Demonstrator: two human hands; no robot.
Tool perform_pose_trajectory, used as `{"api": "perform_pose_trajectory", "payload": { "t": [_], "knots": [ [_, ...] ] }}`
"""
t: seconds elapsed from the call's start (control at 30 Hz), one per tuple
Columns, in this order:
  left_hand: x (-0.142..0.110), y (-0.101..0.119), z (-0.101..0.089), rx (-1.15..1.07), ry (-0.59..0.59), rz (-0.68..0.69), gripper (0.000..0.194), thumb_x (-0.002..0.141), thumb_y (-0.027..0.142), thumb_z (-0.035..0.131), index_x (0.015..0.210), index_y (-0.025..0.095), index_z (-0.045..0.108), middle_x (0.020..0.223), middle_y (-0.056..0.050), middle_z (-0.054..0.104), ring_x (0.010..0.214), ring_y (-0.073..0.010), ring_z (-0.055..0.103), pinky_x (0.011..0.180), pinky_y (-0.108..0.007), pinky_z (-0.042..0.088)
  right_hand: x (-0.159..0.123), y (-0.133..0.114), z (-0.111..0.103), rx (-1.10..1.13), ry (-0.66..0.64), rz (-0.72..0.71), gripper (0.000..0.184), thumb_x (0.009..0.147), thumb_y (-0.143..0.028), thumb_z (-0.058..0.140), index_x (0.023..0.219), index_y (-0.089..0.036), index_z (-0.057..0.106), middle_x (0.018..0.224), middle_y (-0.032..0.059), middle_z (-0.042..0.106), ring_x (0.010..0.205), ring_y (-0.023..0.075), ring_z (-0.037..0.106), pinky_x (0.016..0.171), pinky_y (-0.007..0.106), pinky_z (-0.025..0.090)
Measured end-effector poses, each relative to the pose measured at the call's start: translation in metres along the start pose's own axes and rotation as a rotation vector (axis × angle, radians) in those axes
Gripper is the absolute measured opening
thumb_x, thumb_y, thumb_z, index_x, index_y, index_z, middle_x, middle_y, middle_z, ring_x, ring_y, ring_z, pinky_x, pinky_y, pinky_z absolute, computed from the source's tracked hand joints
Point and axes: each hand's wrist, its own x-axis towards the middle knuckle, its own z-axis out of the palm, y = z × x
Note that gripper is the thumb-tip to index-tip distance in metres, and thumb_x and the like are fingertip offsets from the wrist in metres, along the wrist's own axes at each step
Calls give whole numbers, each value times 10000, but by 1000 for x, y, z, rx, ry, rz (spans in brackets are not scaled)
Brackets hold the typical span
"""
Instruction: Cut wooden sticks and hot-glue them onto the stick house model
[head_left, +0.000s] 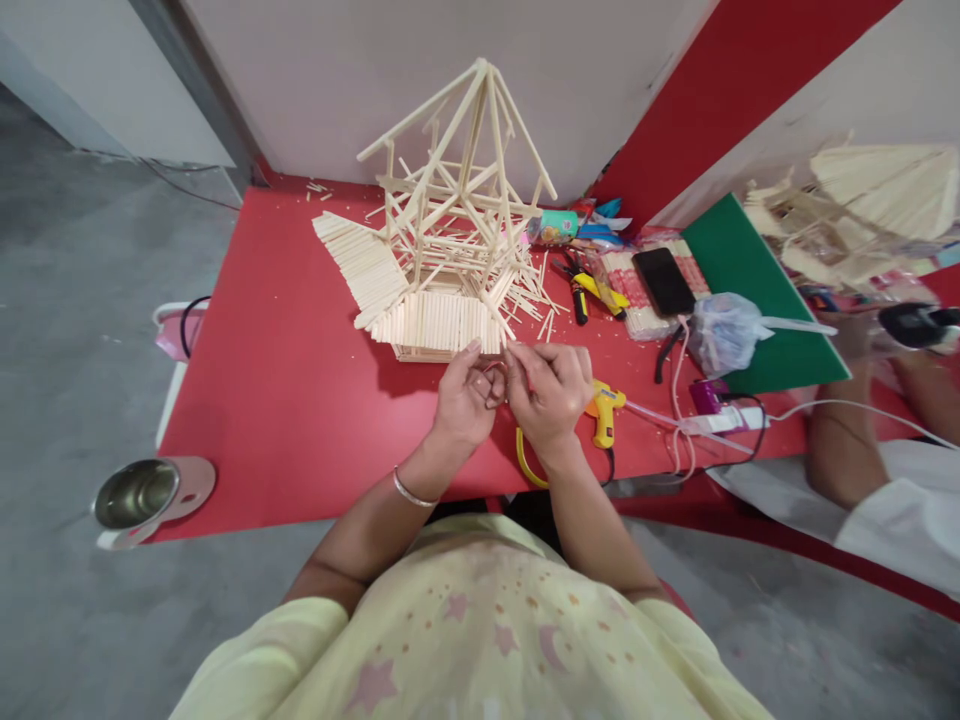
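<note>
A model house of thin wooden sticks [431,320] stands on the red table, with an open pointed roof frame [480,110] above slatted lower panels. At its front edge, my left hand [466,400] has curled fingers, its thumb by the front panel; whatever lies in them is hidden. Close beside it, my right hand [551,388] pinches with thumb and forefinger at the panel's right corner. The tip of a thin wooden stick appears at that pinch. Loose sticks [529,295] lie scattered behind and right of the model.
Right of my hands lies a yellow glue gun [604,412] with its cord. Beyond are pliers [577,290], a black phone [664,282], a plastic bag [724,335] and a green board [750,300]. A metal cup [139,495] sits at the left corner. Another person's arm [844,440] is at far right.
</note>
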Motion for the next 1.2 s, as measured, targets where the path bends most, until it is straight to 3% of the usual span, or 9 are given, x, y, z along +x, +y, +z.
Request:
{"api": "perform_pose_trajectory", "payload": {
  "t": [0.3, 0.6, 0.77, 0.9, 1.03, 1.2],
  "knots": [
    [1, -1, 0, 13, -25, -5, 452, 839, 517, 729, 596, 188, 536, 460, 22, 486, 423, -88, 464, 391, -216, 261, 4, -4, 8, 63, 33, 116, 156, 1002, -302, 586, 1026, -254, 732, 949, 62, 654, 909, 203, 603, 868, 387, 475],
    [1, -1, -1, 3, -17, 2, 452, 836, 508, 733, 600, 194, 510, 503, 18, 504, 431, -88, 460, 387, -225, 241, 9, -1, 7, 35, 0, 70, 145, 1007, -276, 566, 1017, -248, 707, 962, 59, 648, 919, 204, 590, 870, 391, 466],
    [0, -1, 0, 17, -29, 12, 413, 838, 513, 720, 642, 190, 555, 627, -16, 631, 437, -76, 454, 380, -230, 236, 11, -1, 5, -17, -3, 45, 147, 1007, -286, 563, 1007, -255, 707, 961, 56, 658, 914, 204, 603, 861, 388, 488],
    [1, -1, -2, -1, -74, 33, 398, 835, 501, 727, 654, 182, 573, 640, -21, 635, 442, -71, 457, 387, -222, 255, 10, -1, 7, 80, 11, 114, 145, 1005, -316, 589, 1022, -249, 716, 928, 49, 654, 912, 197, 615, 854, 380, 501],
    [0, -1, -1, -19, -28, -1, 419, 823, 512, 735, 627, 187, 558, 564, -1, 572, 442, -83, 463, 392, -224, 261, 8, 0, 10, 248, 12, 193, 198, 991, -330, 619, 1149, -255, 711, 949, 43, 652, 910, 190, 621, 828, 366, 516],
    [-2, 2, 0, -50, -31, -55, 410, 841, 504, 715, 629, 175, 593, 648, -32, 641, 437, -76, 472, 383, -220, 263, 10, 3, 10, 363, -30, 254, 172, 986, -348, 623, 1092, -261, 727, 965, 33, 662, 913, 181, 643, 815, 360, 539]
  ]
}}
